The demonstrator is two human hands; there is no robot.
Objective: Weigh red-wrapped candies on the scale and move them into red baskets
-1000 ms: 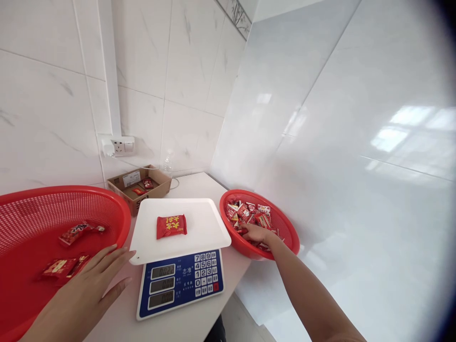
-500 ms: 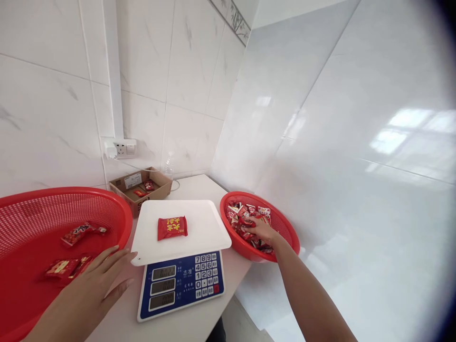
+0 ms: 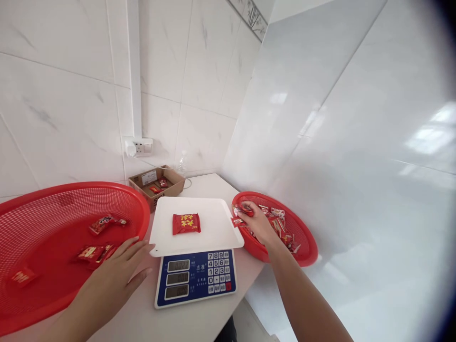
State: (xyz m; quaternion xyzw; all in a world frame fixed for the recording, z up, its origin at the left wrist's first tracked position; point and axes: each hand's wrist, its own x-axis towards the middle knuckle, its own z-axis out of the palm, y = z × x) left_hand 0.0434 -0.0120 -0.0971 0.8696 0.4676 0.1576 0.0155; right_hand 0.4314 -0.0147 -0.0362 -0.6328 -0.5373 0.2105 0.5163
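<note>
My right hand [image 3: 255, 223] is closed on small red candy packets [image 3: 237, 221] over the left rim of the right red basket [image 3: 302, 228], where many wrapped candies lie. Fingers spread, my left hand [image 3: 121, 270] rests by the rim of the left red basket [image 3: 144, 209], holding nothing. Between the two baskets stands a digital scale [image 3: 195, 278] with a white weighing tray [image 3: 210, 225]. One red packet with yellow lettering [image 3: 186, 223] lies flat on that tray.
Several red packets [image 3: 89, 252] lie inside the left basket. Behind the scale, a cardboard box [image 3: 171, 183] holds a few packets. A clear plastic bottle [image 3: 181, 164] stands near the wall socket [image 3: 142, 147]. Tiled walls close off the table's back and right.
My right hand has lifted out of the candies with packets in it and shifted toward the scale. The camera view has turned slightly left. The packet on the tray stays put.
</note>
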